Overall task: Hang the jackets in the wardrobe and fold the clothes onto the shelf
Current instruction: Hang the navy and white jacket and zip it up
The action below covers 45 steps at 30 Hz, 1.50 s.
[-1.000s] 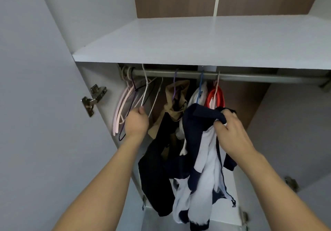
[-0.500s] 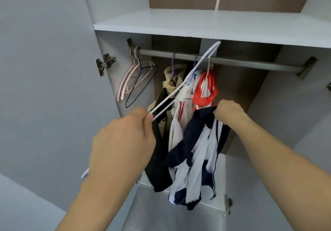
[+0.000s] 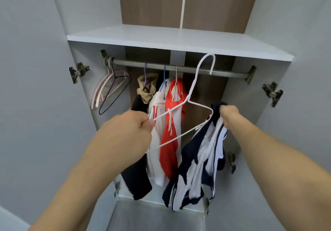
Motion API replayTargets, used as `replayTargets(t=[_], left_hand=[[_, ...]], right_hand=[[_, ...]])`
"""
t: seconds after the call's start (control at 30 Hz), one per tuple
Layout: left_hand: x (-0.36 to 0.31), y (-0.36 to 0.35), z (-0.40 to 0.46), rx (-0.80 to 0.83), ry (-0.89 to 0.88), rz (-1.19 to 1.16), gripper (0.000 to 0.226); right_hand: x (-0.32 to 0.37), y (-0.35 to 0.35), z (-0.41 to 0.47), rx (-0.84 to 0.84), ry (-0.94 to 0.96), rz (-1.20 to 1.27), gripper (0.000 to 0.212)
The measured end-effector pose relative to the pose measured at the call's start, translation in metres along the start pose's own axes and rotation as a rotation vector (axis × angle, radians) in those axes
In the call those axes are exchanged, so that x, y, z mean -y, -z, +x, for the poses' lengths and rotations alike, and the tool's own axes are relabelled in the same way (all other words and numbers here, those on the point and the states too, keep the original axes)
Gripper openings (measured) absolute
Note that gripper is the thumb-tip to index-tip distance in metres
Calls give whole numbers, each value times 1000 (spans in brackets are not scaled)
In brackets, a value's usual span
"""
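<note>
My left hand (image 3: 129, 132) grips one end of a white wire hanger (image 3: 192, 91), held free of the rail with its hook up near the shelf edge. My right hand (image 3: 230, 115) grips the collar of a navy and white jacket (image 3: 198, 162), which dangles in front of the open wardrobe. The hanger's other end touches the jacket beside my right hand. On the grey rail (image 3: 179, 68) hang a tan and black garment (image 3: 141, 123), a white jacket (image 3: 157, 141) with red stripes and a red and white jacket (image 3: 172, 132).
Several empty pink and dark hangers (image 3: 111, 91) hang at the rail's left end. A white shelf (image 3: 175, 41) spans the wardrobe above the rail. Both doors stand open, with metal hinges (image 3: 78, 71) on the left and hinges (image 3: 272, 92) on the right.
My left hand took the white hanger off the rail and pulled it out toward me. The hanger swung right to the jacket in my right hand. The camera drew back from the wardrobe.
</note>
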<state>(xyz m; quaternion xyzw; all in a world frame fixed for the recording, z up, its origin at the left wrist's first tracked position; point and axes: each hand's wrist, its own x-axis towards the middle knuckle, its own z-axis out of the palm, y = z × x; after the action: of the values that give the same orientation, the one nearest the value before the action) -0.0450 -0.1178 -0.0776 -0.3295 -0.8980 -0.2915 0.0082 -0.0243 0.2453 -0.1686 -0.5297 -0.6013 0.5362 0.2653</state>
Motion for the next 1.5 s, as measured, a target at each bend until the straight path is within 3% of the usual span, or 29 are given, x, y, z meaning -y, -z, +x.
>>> replayTargets(t=[0.07,0.17,0.27,0.43,0.63,0.77,0.87,0.93,1.1,1.23,1.3,1.33,1.4,1.47,1.5], left_hand=[[-9,-3,2,27,-21,2,39],[-19,-7,4,92,-36,-22,39],[-20,-7,2,161,-36,-82,43],[-28,7,-7,257,-65,-146,37],[-47,-17,-3,262,-129,-124,44],[-53,-74,31,325,0,-280,38],[-41,-108,48,423,185,-606,35],[-26,-120,52,452,165,-787,37],[-16,-135,54,391,72,-978,42],[-16,-132,54,391,71,-1048,45],[-19,-127,56,317,73,-996,41],[-20,-124,58,199,43,-906,33],[-16,-122,62,-256,-45,-539,5],[-10,-123,59,-711,-235,-290,16],[-9,-129,56,-757,-356,-268,15]], right_hand=[[2,6,-3,-23,26,5,42],[12,8,-11,-7,173,-64,21],[20,20,-14,-59,257,-51,30],[22,55,-12,-125,207,62,32],[20,69,-32,-98,276,149,31],[32,60,-70,78,387,194,24],[39,64,-89,173,421,155,29],[41,74,-93,183,453,74,28],[40,94,-91,197,782,-230,10],[47,99,-81,161,941,-713,32],[52,97,-80,159,948,-777,35],[54,95,-80,177,942,-743,35],[58,91,-79,181,941,-599,33],[63,88,-79,170,952,-433,34],[67,87,-79,172,953,-351,37]])
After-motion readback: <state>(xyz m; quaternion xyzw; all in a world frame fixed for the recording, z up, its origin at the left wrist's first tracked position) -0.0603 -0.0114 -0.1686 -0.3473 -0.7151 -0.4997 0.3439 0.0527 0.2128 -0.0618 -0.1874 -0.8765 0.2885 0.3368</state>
